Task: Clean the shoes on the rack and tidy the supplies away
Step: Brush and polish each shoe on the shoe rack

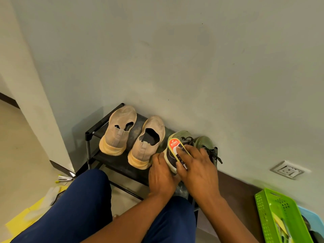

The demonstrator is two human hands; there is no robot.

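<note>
At the lower right I saw a bright green plastic basket (pixel 268 209) with perforated walls, holding something yellowish that I could not make out. Just behind it sat a pale blue container (pixel 313 216), cut off by the frame edge, its dark contents unclear.

The black shoe rack (pixel 88 135) stood tight against the grey wall, so there was no room behind it. Its left end was near a wall corner, with open floor to the front left. On its top shelf two beige slip-on shoes (pixel 117 132) with knitted uppers and thick orange-yellow soles sat side by side, heels toward me. To their right was a pair of olive-green laced shoes (pixel 204 142), the farther one against the wall at the rack's right end.

My left hand (pixel 162 174) was clasped around the heel of the nearer green shoe, at the front edge of the shelf. My right hand (pixel 198 167) gripped an oval shoe-shine sponge (pixel 175 146) with a red and white Kiwi label and a yellow rim, fingers wrapped over its top, pressing it against that shoe's collar.

My knees, in dark blue trousers (pixel 73 207), filled the space before the rack. On the floor to the left lay yellow sheets (pixel 19 221), a whitish glove-like item (pixel 51 194) and a small white object (pixel 64 178).
</note>
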